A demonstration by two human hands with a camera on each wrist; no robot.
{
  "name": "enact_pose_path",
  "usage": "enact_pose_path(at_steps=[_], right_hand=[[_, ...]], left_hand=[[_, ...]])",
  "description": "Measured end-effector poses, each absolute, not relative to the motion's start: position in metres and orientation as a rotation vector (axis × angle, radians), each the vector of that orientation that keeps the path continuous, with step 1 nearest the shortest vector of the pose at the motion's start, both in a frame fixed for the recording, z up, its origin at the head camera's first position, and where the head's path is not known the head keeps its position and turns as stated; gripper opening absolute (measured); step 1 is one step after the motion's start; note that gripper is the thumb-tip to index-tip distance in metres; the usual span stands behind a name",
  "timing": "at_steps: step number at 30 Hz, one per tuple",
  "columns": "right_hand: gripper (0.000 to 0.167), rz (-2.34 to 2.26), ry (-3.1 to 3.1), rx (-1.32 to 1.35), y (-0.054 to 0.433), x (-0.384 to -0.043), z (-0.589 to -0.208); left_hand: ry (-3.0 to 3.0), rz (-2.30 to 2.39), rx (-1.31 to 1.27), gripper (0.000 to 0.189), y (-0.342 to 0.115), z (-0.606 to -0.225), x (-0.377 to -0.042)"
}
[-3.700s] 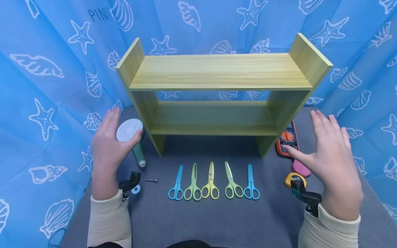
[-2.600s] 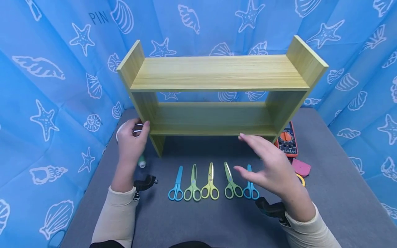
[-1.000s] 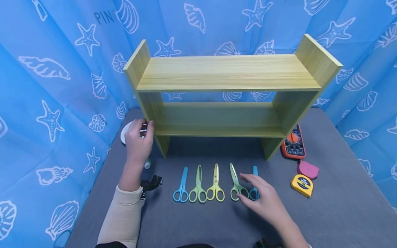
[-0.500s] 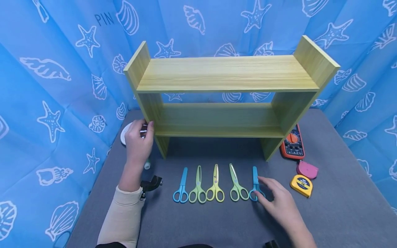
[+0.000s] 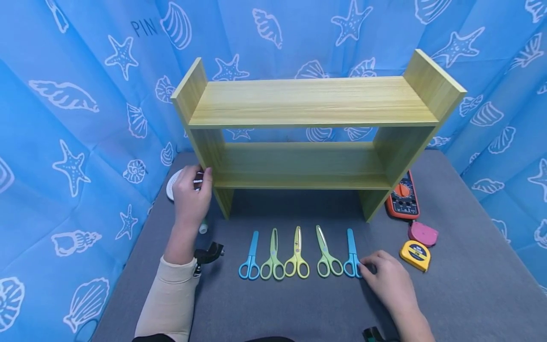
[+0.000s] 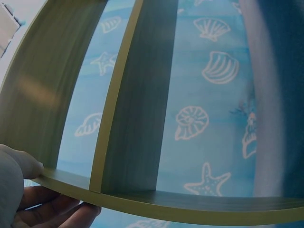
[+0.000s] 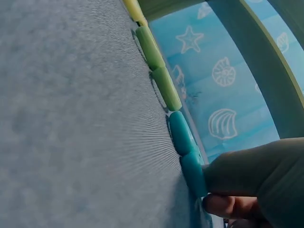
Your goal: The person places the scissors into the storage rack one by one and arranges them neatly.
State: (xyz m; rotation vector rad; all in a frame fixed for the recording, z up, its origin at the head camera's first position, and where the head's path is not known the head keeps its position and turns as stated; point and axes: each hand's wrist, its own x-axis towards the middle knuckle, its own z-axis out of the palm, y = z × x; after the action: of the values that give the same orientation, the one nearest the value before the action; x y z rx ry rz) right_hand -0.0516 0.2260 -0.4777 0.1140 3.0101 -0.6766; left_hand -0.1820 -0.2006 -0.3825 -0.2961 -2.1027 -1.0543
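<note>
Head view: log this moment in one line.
left hand: grips shelf | right hand: touches rightmost blue scissors | other four scissors: on table

The left arm [image 5: 166,304], in a cream sleeve, stretched along the left edge of the table [image 5: 470,270] toward its far left corner. The left hand [image 5: 191,192] gripped, thumb [image 6: 23,164] on one side, bent fingers [image 6: 61,209] opposite. Nearer the right edge, the right forearm [image 5: 412,323], bare where visible, slanted inward; the right hand [image 5: 388,280] stayed low, back upward, thumb and forefinger pinching.
</note>
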Motion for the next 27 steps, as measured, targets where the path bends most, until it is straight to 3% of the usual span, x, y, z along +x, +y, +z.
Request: enact_pose_path(at_steps=[8,27], right_hand=[[0.013,-0.728,2.902,0.189,0.229,-0.051,-0.467],[0.009,-0.981,3.131,0.137,0.241,-0.023,-0.376]], left_hand=[[-2.111,-1.049,-0.299,0.024,-0.200,-0.383,-0.182],[-2.116,-1.066,-0.307,0.031,-0.199,-0.383,-0.181]])
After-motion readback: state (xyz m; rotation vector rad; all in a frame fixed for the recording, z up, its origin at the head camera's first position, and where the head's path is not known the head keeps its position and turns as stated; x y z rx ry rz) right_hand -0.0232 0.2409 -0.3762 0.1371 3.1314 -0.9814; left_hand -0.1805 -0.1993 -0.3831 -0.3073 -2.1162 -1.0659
